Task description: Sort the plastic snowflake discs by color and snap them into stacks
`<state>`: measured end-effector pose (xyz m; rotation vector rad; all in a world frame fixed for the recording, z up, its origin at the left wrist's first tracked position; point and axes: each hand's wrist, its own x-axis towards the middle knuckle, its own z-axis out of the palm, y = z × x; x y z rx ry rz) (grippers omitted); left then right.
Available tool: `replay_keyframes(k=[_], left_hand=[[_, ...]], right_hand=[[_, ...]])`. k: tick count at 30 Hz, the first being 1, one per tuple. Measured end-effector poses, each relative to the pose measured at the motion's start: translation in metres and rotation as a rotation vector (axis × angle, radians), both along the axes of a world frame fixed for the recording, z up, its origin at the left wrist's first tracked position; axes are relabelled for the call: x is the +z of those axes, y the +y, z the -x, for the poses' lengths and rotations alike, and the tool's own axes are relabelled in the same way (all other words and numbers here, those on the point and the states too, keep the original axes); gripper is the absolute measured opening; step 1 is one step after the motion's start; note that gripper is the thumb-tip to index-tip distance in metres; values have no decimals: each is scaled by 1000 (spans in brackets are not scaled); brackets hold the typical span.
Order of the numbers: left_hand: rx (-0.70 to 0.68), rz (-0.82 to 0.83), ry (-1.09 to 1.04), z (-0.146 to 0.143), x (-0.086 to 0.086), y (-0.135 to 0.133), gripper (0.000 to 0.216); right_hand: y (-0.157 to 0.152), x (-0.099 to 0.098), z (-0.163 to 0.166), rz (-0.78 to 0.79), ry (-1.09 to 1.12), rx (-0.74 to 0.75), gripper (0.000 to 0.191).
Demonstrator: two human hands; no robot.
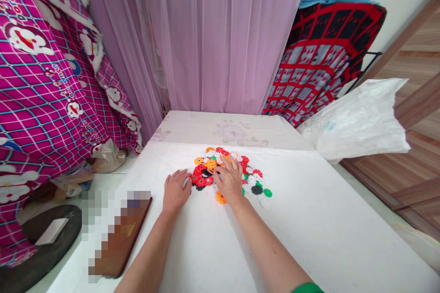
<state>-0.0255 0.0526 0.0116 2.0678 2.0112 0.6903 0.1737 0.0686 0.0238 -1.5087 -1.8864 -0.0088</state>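
Snowflake building discs (210,163) in red, orange, white, green and black lie in a loose heap on the white-covered table (292,219). At the heap's left side is a red cluster of discs (200,178) with a black and white spot on it. My left hand (176,191) rests on the cloth left of this cluster, fingers loosely stretched, fingertips at its edge. Over the middle of the heap lies my right hand (230,179), its fingers spread across the discs and covering some. Right of it are a black disc (256,189) and a green disc (267,192).
A brown flat case (127,238), partly blurred out, lies at the table's left edge. On the right hangs a white plastic bag (357,121). Purple curtains (227,36) hang behind the table, and a pink patterned cloth (68,78) drapes at left.
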Motion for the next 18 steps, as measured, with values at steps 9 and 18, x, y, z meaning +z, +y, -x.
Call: replay_keyframes(k=[9,18], left_hand=[[-4,-7,-7,2,-2,1,31],[-10,5,1,3,-2,1,32]], right_hand=[[-12,-7,-61,81,572,-278,26],[-49,-8,-52,550,938,-65,35]])
